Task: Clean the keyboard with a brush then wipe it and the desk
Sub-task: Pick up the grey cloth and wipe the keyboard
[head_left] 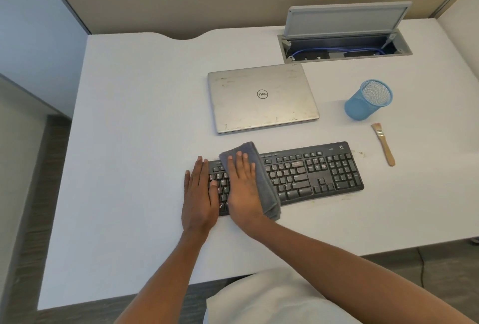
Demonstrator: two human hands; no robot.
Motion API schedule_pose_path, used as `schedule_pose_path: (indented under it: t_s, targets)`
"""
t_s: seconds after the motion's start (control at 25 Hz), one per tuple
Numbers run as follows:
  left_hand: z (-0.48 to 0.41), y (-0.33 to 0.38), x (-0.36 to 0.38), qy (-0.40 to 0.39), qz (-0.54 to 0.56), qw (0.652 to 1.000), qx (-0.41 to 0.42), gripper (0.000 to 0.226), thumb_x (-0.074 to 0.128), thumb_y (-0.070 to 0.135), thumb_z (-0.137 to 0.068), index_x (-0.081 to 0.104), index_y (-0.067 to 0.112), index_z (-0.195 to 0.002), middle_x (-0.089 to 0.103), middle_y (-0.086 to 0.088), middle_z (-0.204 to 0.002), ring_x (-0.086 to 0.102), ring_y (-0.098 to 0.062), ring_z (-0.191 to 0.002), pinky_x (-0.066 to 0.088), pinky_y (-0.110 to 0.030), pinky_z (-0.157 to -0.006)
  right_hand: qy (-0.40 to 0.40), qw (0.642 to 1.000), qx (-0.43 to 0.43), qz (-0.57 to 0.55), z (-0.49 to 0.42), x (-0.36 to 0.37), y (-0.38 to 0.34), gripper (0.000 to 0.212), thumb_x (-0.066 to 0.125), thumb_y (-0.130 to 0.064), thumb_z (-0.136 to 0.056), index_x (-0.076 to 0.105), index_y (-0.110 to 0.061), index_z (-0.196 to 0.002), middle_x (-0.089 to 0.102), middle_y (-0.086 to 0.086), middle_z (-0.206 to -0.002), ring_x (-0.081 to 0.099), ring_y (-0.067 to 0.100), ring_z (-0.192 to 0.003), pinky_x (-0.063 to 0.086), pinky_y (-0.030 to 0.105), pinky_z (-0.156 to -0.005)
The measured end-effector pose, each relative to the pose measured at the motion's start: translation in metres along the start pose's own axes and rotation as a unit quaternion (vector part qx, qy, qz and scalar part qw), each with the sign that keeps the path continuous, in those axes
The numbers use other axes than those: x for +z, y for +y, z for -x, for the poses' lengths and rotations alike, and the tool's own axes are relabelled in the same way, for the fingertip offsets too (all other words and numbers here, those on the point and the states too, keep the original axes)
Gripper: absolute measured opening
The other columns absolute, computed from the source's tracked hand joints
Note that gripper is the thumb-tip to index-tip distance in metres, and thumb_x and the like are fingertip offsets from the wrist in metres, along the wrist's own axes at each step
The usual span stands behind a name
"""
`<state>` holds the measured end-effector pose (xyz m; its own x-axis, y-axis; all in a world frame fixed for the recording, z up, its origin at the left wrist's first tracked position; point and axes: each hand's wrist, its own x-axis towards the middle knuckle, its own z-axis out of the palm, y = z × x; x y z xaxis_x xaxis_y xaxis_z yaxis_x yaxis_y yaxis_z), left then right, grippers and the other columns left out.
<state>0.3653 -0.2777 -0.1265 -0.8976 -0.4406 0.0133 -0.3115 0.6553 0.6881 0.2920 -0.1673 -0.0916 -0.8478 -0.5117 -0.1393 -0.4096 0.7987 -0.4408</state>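
A black keyboard (311, 170) lies across the middle of the white desk (134, 142). My right hand (242, 186) presses flat on a folded grey cloth (267, 189) that covers the keyboard's left part. My left hand (199, 194) rests flat on the keyboard's left end, fingers spread, partly on the desk. A small wooden brush (385, 143) lies on the desk to the right of the keyboard, untouched. A few crumbs show near the keyboard's right and front edges.
A closed silver laptop (261, 98) sits behind the keyboard. A blue mesh pen cup (366, 100) stands to its right. An open cable hatch (344, 46) with a raised lid is at the back right. Partition walls enclose the desk.
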Motion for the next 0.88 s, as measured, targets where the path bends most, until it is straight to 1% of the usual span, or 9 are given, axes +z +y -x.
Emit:
schedule_pose_path:
  t_s: [0.08,0.16,0.24,0.32,0.44,0.52,0.64,0.76,0.88]
  targets:
    - [0.002,0.000,-0.002,0.005,0.061,0.998,-0.026,0.058,0.021,0.034,-0.112,0.020,0.022,-0.169,0.019,0.005,-0.177,0.012,-0.005,-0.163,0.008,-0.037,-0.134,-0.029,0.997,-0.049,-0.047,-0.003,0.007,-0.014,0.074,0.040,-0.001,-0.101,0.003,-0.013,-0.164,-0.011,0.010,-0.171,-0.018,0.021,-0.156,-0.024,0.034,-0.121]
    - [0.004,0.004,-0.005,0.026,0.129,0.989,-0.074,0.058,0.024,0.037,-0.112,0.016,0.028,-0.168,0.018,0.011,-0.176,0.014,-0.002,-0.162,0.012,-0.025,-0.131,-0.054,0.990,-0.083,-0.098,-0.005,0.008,-0.024,0.060,0.033,-0.011,-0.108,0.011,-0.012,-0.164,-0.002,0.006,-0.172,-0.015,0.016,-0.157,-0.022,0.031,-0.123]
    - [0.005,0.008,-0.008,0.052,0.164,0.980,-0.100,0.059,0.025,0.037,-0.112,0.017,0.025,-0.169,0.018,0.013,-0.175,0.015,0.002,-0.160,0.012,-0.012,-0.125,-0.070,0.984,-0.118,-0.111,-0.004,0.009,-0.027,0.058,0.035,-0.011,-0.107,0.017,-0.009,-0.163,0.006,0.007,-0.171,-0.009,0.017,-0.158,-0.012,0.038,-0.128]
    - [0.007,0.009,-0.011,0.076,0.181,0.975,-0.108,0.060,0.026,0.037,-0.112,0.019,0.024,-0.170,0.020,0.014,-0.174,0.017,0.004,-0.159,0.012,-0.008,-0.123,-0.099,0.977,-0.163,-0.094,0.005,0.008,-0.026,0.064,0.043,-0.006,-0.103,0.018,-0.007,-0.162,0.008,0.009,-0.171,-0.006,0.020,-0.158,-0.007,0.041,-0.128]
    - [0.009,0.007,-0.013,0.089,0.188,0.973,-0.103,0.060,0.029,0.035,-0.111,0.021,0.024,-0.169,0.023,0.012,-0.174,0.020,0.000,-0.159,0.016,-0.011,-0.124,-0.117,0.962,-0.235,-0.072,0.022,0.008,-0.013,0.076,0.049,0.004,-0.095,0.016,-0.007,-0.162,0.010,0.008,-0.171,-0.006,0.019,-0.159,-0.007,0.038,-0.128]
    - [0.010,0.007,-0.012,0.079,0.165,0.980,-0.083,0.060,0.031,0.032,-0.111,0.022,0.022,-0.169,0.022,0.012,-0.175,0.019,-0.002,-0.160,0.016,-0.014,-0.126,-0.114,0.948,-0.296,-0.018,0.027,0.004,0.009,0.079,0.049,0.007,-0.092,0.019,-0.009,-0.163,0.013,0.007,-0.171,-0.006,0.017,-0.159,-0.009,0.034,-0.128]
    - [0.006,0.005,-0.008,0.047,0.080,0.995,-0.042,0.059,0.027,0.033,-0.111,0.025,0.020,-0.169,0.018,0.011,-0.176,0.012,-0.004,-0.162,0.016,-0.033,-0.132,-0.114,0.923,-0.362,0.061,0.028,-0.013,0.049,0.082,0.049,0.010,-0.091,0.019,-0.014,-0.163,0.008,0.005,-0.172,-0.005,0.018,-0.159,-0.010,0.034,-0.128]
    - [0.003,0.000,-0.003,0.022,0.027,0.999,-0.003,0.058,0.023,0.035,-0.111,0.034,0.018,-0.166,0.021,0.007,-0.176,0.009,-0.005,-0.163,0.020,-0.048,-0.133,-0.102,0.920,-0.364,0.102,0.027,-0.031,0.085,0.089,0.050,0.013,-0.088,0.017,-0.019,-0.164,0.002,0.000,-0.173,-0.008,0.015,-0.158,-0.007,0.036,-0.128]
    - [0.004,-0.002,-0.004,0.022,0.020,1.000,-0.005,0.059,0.024,0.036,-0.110,0.039,0.016,-0.164,0.027,0.007,-0.174,0.013,-0.005,-0.162,0.024,-0.051,-0.131,-0.104,0.922,-0.352,0.124,0.021,-0.050,0.115,0.094,0.050,0.013,-0.086,0.013,-0.023,-0.165,-0.002,-0.003,-0.173,-0.011,0.013,-0.158,-0.004,0.037,-0.129]
